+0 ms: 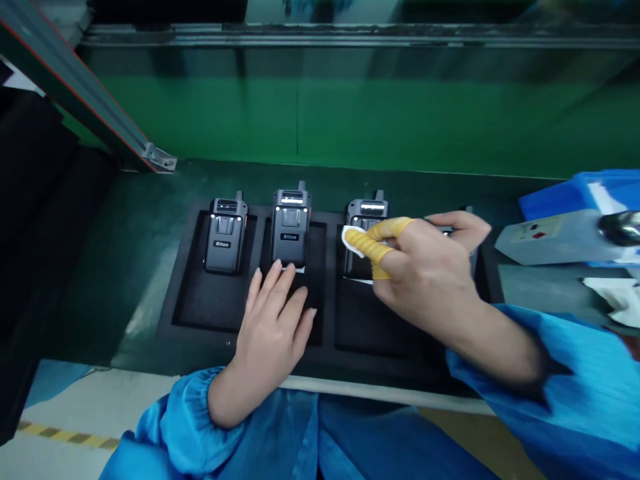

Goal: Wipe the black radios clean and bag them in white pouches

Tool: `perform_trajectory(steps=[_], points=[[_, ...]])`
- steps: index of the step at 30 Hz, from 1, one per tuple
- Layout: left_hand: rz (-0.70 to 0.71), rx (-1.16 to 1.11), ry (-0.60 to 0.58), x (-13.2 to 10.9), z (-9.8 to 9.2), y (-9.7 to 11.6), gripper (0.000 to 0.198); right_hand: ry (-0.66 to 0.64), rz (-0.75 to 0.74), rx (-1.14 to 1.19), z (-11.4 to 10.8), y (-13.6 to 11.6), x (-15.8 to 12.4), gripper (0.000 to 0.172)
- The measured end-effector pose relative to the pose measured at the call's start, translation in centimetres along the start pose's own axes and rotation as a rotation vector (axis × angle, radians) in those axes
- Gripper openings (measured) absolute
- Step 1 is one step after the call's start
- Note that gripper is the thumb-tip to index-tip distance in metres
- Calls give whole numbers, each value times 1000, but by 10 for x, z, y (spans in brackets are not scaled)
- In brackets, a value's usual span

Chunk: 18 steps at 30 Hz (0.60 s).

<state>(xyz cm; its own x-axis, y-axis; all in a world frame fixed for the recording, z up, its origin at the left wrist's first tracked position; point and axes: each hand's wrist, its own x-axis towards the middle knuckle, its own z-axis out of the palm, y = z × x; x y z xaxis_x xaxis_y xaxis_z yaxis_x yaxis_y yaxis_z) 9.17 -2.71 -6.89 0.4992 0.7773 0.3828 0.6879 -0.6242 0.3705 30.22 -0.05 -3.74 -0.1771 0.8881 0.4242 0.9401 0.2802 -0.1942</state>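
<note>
Spanning a green surface (pixel 125 267) under a green wall (pixel 350 113), a black tray (pixel 200 313) holds radios (pixel 225 235) (branded Riton); left hand (pixel 273 320) flat, unclenched; right hand (pixel 425 273) pinches a wipe (pixel 350 241).

A small white wipe (pixel 350 241) is pressed against the black radio (pixel 365 211) lying third from left in the black tray (pixel 200 303).

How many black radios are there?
3 black plastic radios: left radio, middle radio by the left hand, right radio under the right hand's white wipe. A fourth may hide behind that hand.

Green bench (pixel 125 247) bears 1 black tray (pixel 173 307).
</note>
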Motion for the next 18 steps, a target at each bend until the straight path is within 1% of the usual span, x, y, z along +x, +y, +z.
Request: perform_trajectory(steps=[1,3,6,8,10,12,15,17,18], points=[[4,-37,36,-2,-2,1,20,-1,73,128,-6,2,0,24],[1,-97,91,-4,-5,4,15,-50,241,450,-21,6,0,19],[-6,-106,114,-4,-7,8,13,-132,533,932,-41,12,1,5],[3,-83,128,-1,-7,8,12,-158,722,1161,-49,17,-1,7],[25,-56,140,3,-5,9,12,-169,852,1337,-54,22,-5,11],[63,-32,149,7,-2,10,14,-168,912,1458,-57,27,-10,15],[149,-26,169,13,3,13,17,-130,912,1521,-64,35,-21,15],[207,-36,177,14,6,14,17,-60,865,1453,-74,45,-31,15],[233,-40,177,14,7,14,17,6,823,1351,-81,53,-37,16]])
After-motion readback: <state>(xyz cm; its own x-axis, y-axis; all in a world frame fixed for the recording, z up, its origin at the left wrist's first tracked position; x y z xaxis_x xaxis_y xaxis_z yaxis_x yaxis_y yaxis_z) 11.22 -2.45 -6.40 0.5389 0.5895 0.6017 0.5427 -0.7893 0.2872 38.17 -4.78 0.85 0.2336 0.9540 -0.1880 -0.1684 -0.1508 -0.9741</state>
